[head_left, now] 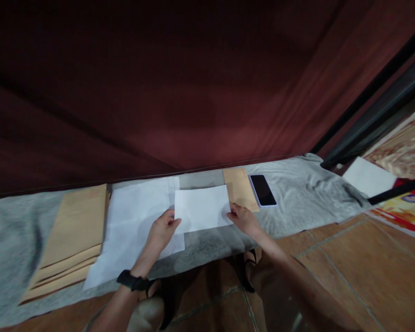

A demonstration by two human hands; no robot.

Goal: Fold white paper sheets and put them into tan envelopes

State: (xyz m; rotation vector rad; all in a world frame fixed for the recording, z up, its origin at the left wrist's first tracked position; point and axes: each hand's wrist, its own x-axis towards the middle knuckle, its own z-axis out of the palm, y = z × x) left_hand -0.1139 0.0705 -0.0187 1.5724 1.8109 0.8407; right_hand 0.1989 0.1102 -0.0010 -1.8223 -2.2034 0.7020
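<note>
A white sheet of paper (202, 207) is held by both hands just above a grey cloth (297, 193). My left hand (162, 233) pinches its left edge, with a black band on that wrist. My right hand (242, 217) pinches its right edge. Under the left hand lies a pile of white sheets (134, 226). A single brown envelope (240, 186) lies just behind the right hand.
A stack of brown envelopes (72, 235) sits at the left on the cloth. A black phone (263, 189) lies right of the single envelope. A dark red curtain (180, 83) hangs behind. Tiled floor (359, 263) and a colourful box (408, 210) are at the right.
</note>
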